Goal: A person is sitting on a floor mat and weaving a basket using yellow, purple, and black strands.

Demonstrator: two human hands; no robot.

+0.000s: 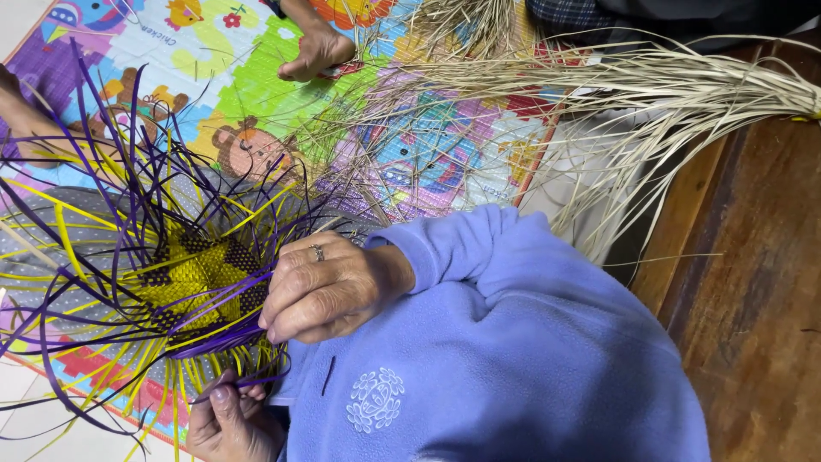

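Observation:
A partly woven piece (201, 278) of yellow and purple strips lies on my lap, its loose strip ends (103, 197) fanning out to the left. My right hand (325, 287), with a ring on one finger and a blue-purple fleece sleeve (479, 248), grips purple strips at the right edge of the woven centre. My left hand (227, 419) is low in the frame, just below the weave, pinching a thin purple strip (248, 385) between thumb and fingers.
A colourful cartoon play mat (256, 77) covers the floor. Another person's hand (316, 51) rests on it at the top. A big bundle of pale dried straw (599, 94) spreads across the top right. Brown wooden flooring (753, 282) lies on the right.

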